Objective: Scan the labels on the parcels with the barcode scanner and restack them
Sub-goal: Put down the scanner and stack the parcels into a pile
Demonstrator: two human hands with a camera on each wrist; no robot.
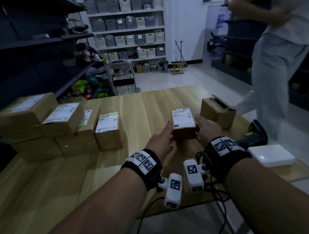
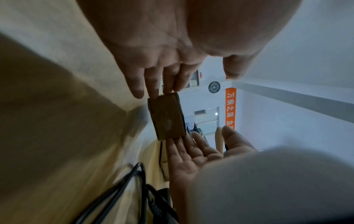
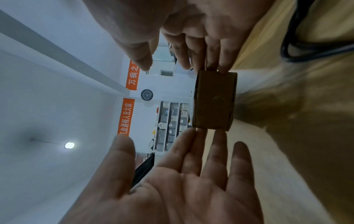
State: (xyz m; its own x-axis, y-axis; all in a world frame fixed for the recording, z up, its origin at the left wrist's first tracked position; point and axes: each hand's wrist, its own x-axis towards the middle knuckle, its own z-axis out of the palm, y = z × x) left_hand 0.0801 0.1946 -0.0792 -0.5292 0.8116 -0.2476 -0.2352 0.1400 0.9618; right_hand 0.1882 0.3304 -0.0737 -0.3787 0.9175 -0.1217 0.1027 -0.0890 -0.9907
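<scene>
A small brown parcel [image 1: 183, 123] with a white label on top sits mid-table between my two hands. My left hand [image 1: 160, 140] touches its left side with straight fingers [image 2: 153, 89]. On the parcel's right side lies my right hand [image 1: 206, 129], its fingers [image 3: 199, 145] also straight. The wrist views show the parcel's plain brown end [image 3: 213, 101] [image 2: 166, 116] held only by fingertips; whether it rests on the table I cannot tell. The black barcode scanner [image 1: 254, 134] lies on the table to the right of my right wrist, with no hand on it.
Several labelled parcels [image 1: 47, 127] are stacked on the left of the wooden table [image 1: 149, 102]. An opened box [image 1: 217, 113] stands right of the held parcel and a white flat box [image 1: 271, 155] lies at the right edge. A person [image 1: 276, 55] stands at the right. Cables [image 1: 216, 194] trail off the front edge.
</scene>
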